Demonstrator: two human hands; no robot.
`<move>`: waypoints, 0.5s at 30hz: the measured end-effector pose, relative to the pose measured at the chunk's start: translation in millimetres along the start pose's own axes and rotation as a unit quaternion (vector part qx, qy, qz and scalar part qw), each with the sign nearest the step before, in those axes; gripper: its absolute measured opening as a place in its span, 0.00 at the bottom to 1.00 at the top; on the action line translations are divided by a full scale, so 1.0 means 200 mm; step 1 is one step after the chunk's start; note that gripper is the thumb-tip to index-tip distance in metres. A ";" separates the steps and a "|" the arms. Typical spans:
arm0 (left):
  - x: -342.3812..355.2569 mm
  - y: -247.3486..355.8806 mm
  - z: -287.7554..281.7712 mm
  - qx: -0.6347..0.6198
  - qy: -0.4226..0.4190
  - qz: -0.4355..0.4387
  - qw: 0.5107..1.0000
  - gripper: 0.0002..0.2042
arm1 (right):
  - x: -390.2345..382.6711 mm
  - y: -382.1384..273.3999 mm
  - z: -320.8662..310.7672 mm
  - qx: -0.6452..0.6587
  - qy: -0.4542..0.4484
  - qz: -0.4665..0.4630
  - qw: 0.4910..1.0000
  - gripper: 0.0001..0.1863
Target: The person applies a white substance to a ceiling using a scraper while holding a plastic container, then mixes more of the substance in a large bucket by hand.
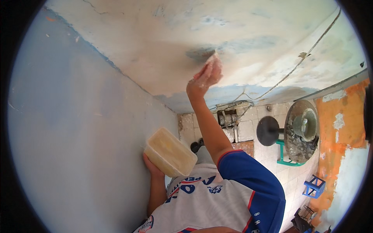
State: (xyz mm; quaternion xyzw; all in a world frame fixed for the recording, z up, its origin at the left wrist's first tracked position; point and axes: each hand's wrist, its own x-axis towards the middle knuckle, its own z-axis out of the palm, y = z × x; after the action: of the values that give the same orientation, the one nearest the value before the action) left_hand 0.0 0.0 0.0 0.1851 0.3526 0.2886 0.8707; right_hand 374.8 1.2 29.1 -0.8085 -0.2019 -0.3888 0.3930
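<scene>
My left hand (152, 164) grips the side of a clear, rectangular plastic tub (178, 152) near my waist, close to the blue-grey wall. A cloudy, pale yellowish layer shows inside the tub. My right hand (206, 75) is raised on an outstretched arm to the patchy white wall (163, 50). Its fingers are closed and dusted with white. A whitish tip shows at the fingers by a bluish-grey patch, but what they hold is too blurred to make out.
The blue-grey wall (77, 116) stands close at my left. A cable (291, 70) crosses the white wall. On the tiled floor are a motor-like machine (227, 118), a dark round stool (268, 131), a round table (297, 149) bearing a bucket (307, 124), and a blue stool (314, 187).
</scene>
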 end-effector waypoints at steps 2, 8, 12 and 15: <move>-0.03 -0.03 -0.02 0.001 -0.005 0.005 1.000 0.35 | 0.07 -0.02 -0.11 0.055 0.072 0.022 0.996 0.42; -0.02 -0.15 -0.15 -0.018 -0.033 -0.048 0.998 0.35 | 0.13 0.01 0.04 -0.009 -0.002 0.025 1.000 0.47; -0.06 -0.16 -0.15 0.002 -0.014 -0.028 0.999 0.36 | -0.09 -0.06 0.01 0.043 -0.011 -0.027 0.999 0.46; -0.08 -0.15 -0.19 -0.004 0.000 -0.022 1.000 0.37 | 0.07 -0.07 -0.11 0.070 0.074 0.017 0.995 0.44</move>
State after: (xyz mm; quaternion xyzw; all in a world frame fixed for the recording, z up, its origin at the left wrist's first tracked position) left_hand -25.4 -28.7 -33.8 0.1739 0.3553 0.2711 0.8775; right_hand 364.1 -7.5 54.9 -0.7514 -0.1851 -0.4256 0.4691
